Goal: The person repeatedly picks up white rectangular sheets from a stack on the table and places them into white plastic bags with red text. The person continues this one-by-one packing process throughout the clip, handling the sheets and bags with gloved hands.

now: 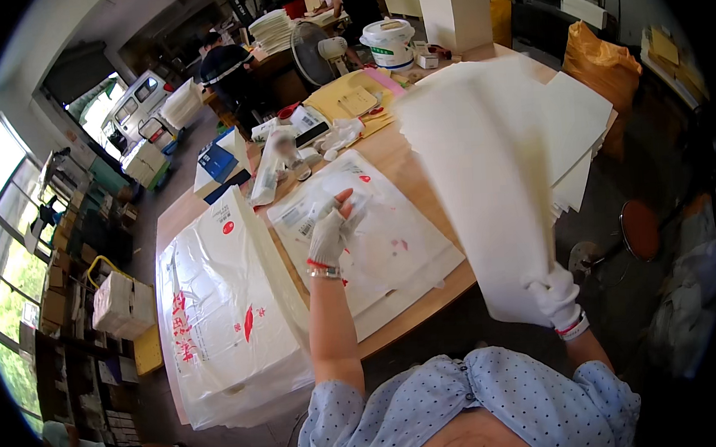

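Note:
My right hand (554, 293), in a white glove, grips a large white paper sheet (483, 191) by its lower right edge. The sheet is raised, bent and blurred by motion. Behind it lies a pile of white sheets (573, 120) at the table's right side. My left hand (328, 235), in a white glove with bare fingertips, is held over a flat package in clear plastic (397, 258). Its thumb and forefinger are apart, and I see nothing held in them. Left of it sits a thick plastic-wrapped stack of white paper (215, 306) with red print.
A blue box (217, 157), a tape dispenser (273, 167) and yellow papers (356, 101) lie farther back on the wooden table (427, 166). A white bucket (388, 45) and a fan (312, 52) stand beyond. A stool (640, 231) is at the right; other people work behind.

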Available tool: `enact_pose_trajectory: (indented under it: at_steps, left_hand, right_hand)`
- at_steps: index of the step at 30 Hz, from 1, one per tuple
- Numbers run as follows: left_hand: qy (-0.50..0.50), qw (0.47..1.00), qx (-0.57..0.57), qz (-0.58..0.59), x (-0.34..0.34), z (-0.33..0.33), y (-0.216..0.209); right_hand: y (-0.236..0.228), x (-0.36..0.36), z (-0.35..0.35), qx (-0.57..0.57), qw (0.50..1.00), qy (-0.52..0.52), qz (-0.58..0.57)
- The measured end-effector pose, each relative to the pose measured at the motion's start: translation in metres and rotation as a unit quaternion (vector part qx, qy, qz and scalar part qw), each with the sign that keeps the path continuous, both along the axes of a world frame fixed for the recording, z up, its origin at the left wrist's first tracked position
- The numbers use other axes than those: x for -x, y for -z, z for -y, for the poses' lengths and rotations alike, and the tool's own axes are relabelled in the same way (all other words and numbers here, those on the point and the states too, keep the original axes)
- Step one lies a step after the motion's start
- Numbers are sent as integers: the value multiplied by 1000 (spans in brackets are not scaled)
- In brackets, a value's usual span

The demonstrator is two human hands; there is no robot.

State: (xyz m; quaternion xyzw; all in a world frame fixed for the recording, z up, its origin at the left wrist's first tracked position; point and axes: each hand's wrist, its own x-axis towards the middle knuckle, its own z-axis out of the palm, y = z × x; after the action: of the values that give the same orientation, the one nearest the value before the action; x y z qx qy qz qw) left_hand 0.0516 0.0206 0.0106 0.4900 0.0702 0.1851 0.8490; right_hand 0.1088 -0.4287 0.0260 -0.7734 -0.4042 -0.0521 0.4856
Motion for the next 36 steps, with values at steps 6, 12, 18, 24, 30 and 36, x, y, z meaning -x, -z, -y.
enact_pose_trajectory:
  at_steps: [6, 12, 18, 24, 30, 36]
  left_hand:
    - [27, 948, -293, -119, -42, -17, 11]
    - [29, 785, -617, -43, -32, 193, 0]
    - [-31, 741, -644, -186, -11, 133, 79]
    - [-290, 614, -695, -238, 13, 35, 211]
    - [-340, 773, -416, -338, 110, 18, 227]
    - [-323, 777, -370, -395, 162, 129, 185]
  right_hand:
    - [40, 5, -70, 459, 885, -33, 67]
    - [51, -58, -145, 177, 951, -130, -218]
    - [120, -114, -197, 154, 970, 186, 14]
    - [147, -172, -222, 430, 890, 99, -118]
    - [162, -155, -171, 483, 869, -27, -110]
    - [185, -125, -89, 470, 869, -77, -131]
